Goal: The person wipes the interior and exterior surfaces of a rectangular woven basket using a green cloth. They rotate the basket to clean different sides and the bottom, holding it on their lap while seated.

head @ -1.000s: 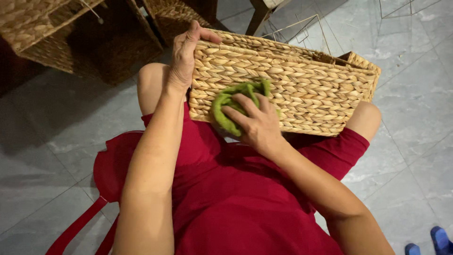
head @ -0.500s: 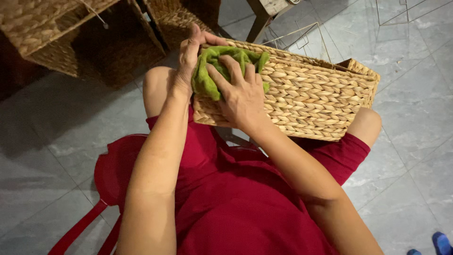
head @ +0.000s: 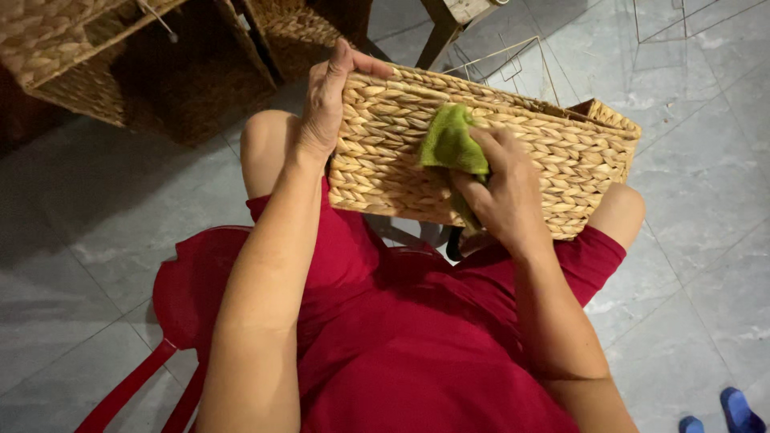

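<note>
Green cloth (head: 451, 144): lower part hidden under right hand (head: 499, 192). Woven basket (head: 385, 152): inside not visible; near face partly covered by cloth and hand. Left hand (head: 330, 100): fingertips hidden behind basket rim. Blue shoes (head: 726, 413) cut off at bottom edge. Stacked wicker baskets (head: 72, 48) cut by top edge.

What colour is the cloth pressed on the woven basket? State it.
Green; the cloth shows best in the head view, under the right hand.

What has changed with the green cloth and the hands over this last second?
The right hand swept the green cloth from the middle of the woven straw basket up to its left rim, then back toward the middle. The left hand kept gripping the left rim; the basket stayed on the lap.
</note>
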